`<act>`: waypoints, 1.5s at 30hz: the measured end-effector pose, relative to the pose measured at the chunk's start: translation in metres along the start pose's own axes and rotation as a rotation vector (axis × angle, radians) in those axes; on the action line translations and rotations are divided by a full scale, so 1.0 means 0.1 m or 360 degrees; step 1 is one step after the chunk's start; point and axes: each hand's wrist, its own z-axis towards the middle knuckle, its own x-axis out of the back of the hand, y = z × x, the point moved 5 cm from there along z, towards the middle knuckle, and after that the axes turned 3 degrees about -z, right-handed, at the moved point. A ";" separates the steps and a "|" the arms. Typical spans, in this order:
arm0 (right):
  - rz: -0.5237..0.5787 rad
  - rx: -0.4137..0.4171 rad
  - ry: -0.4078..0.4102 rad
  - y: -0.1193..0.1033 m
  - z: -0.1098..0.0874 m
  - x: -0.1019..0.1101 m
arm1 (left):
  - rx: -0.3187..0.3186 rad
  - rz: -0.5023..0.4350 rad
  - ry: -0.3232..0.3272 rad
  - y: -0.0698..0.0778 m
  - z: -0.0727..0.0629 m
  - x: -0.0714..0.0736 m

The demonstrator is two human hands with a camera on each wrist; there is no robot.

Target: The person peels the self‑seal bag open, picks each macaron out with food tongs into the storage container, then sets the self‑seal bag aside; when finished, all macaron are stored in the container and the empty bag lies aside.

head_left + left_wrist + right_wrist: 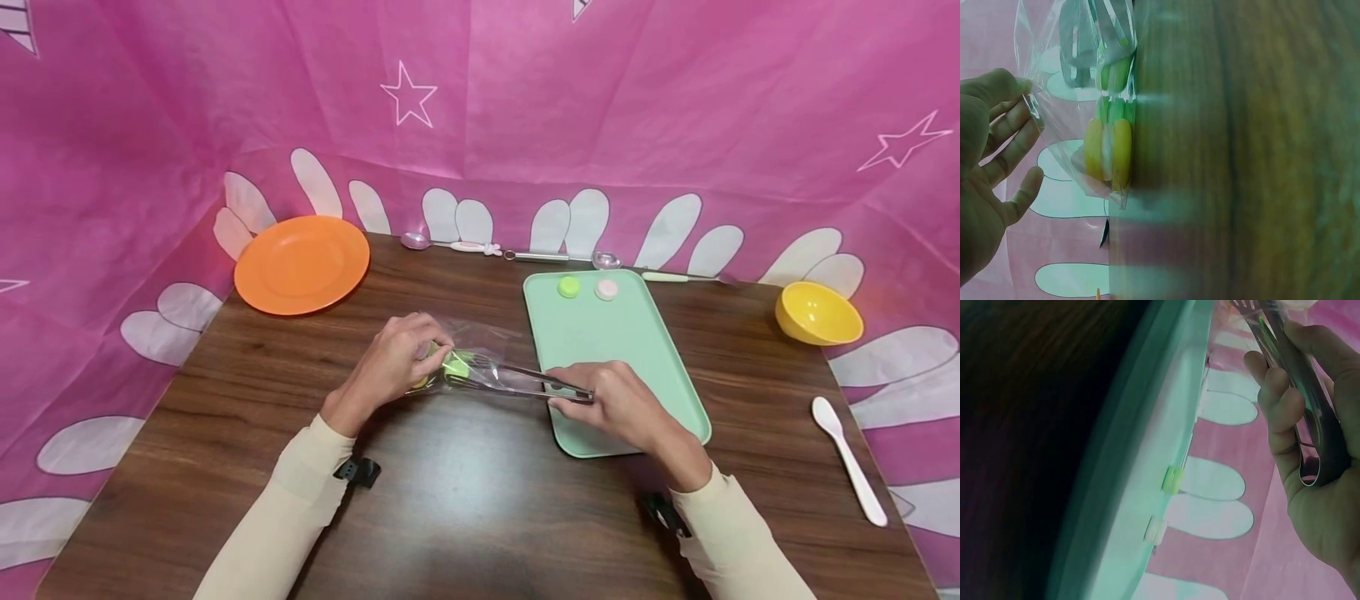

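My left hand (pixel 392 360) pinches the edge of a clear plastic bag (pixel 487 335) between thumb and fingers. A yellow macaron (pixel 1121 153) lies at the bottom of the bag, with green pieces beside it. My right hand (pixel 621 402) grips metal tongs (pixel 536 385) near their bent end, over the tray's left edge. Their tips reach into the bag around a light green macaron (pixel 456 367). On the mint green tray (pixel 611 333), a green macaron (pixel 568 287) and a pale pink macaron (pixel 606 289) sit side by side at the far end.
An orange plate (pixel 302 265) is at the back left. Along the back edge lie several utensils, including a spoon (pixel 415 241) with a pink handle. To the right stand a yellow bowl (pixel 819 314) and a white spoon (pixel 849 461). A pink curtain (pixel 510 100) surrounds the wooden table (pixel 450 500).
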 end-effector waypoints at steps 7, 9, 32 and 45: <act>0.0046 -0.0121 0.0098 0.12 -0.26 0.20 | 0.0016 -0.0011 -0.0015 0.00 0.02 0.00; 0.0065 -0.0163 0.0132 0.17 -0.36 0.29 | 0.0044 -0.0005 -0.0023 0.00 0.02 0.00; -0.0266 -0.0699 0.0472 1.19 -0.92 0.69 | 0.0164 -0.0025 -0.0037 -0.02 0.00 -0.02; -0.0218 -0.0773 0.0497 1.09 -0.91 0.72 | 0.0209 -0.0022 -0.0055 -0.02 -0.01 -0.02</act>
